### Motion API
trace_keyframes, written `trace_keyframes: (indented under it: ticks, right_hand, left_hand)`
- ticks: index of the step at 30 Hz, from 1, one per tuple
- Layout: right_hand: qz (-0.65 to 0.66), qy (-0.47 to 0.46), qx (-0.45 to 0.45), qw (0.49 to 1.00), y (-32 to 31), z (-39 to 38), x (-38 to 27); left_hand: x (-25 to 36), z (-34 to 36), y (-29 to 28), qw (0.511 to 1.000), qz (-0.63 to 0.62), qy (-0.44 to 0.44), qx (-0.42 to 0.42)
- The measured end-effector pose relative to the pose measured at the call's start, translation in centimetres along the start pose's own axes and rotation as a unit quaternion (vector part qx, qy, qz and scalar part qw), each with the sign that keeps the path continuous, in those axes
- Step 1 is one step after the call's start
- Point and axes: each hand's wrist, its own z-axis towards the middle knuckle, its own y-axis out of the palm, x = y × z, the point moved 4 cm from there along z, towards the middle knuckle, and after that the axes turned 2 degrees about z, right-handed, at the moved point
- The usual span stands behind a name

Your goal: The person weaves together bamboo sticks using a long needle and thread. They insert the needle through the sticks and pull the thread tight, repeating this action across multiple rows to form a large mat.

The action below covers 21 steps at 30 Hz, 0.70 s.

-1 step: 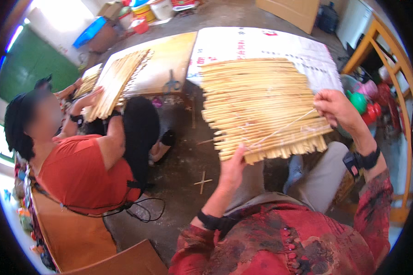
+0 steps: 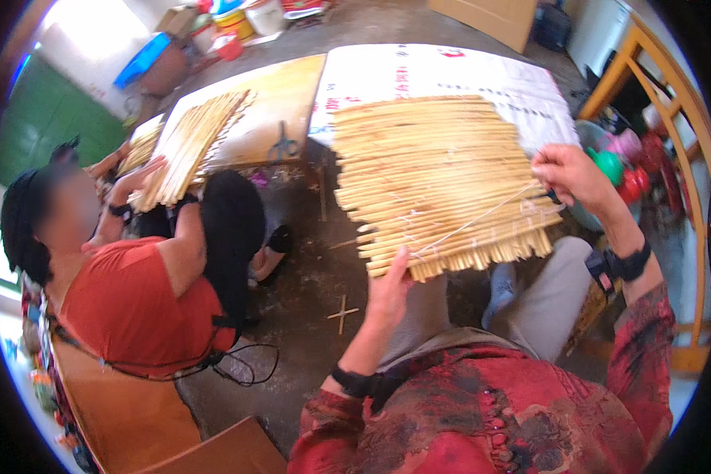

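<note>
A mat of pale yellow stalks (image 2: 430, 162), laid side by side, is tilted over my lap with its far part at the table. My left hand (image 2: 389, 292) grips the mat's near left corner, thumb on top and the other fingers hidden beneath. From near that thumb a white thread (image 2: 474, 221) runs taut across the stalks to my right hand (image 2: 570, 175). The right fingers are pinched on the thread at the mat's right edge. Short bits of white thread show among the stalks along the near side.
On my left a person in an orange top (image 2: 138, 304) handles another stalk mat (image 2: 193, 142). Blue scissors (image 2: 284, 145) lie on the wooden table (image 2: 280, 91); a printed white sheet (image 2: 434, 71) covers its right part. A wooden frame (image 2: 648, 59) stands at right, near a basin of colourful things.
The whole view has shifted slightly, so things sit a little farther left. My hands keep the same hold on the mat and the thread.
</note>
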Motion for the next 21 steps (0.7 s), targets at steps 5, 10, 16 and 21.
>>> trace_keyframes:
  ticks: [5,10,16,21]
  right_hand:
    - [-0.094,-0.127,0.114,0.981,-2.4,1.8,0.1]
    - [-0.206,-0.207,0.205,0.934,-2.0,1.8,0.2]
    - [0.04,-0.007,-0.119,0.992,8.2,0.4,2.9]
    - [-0.189,-0.309,-0.064,0.93,12.1,0.0,3.4]
  left_hand:
    - [1.7,-1.4,-2.0,0.976,0.206,0.045,-0.046]
    - [3.9,-5.2,-3.0,0.634,0.703,0.319,0.04]
    - [4.2,-5.6,-2.6,0.481,0.737,0.471,0.061]
    - [4.7,-4.1,-4.6,0.606,0.636,0.451,0.156]
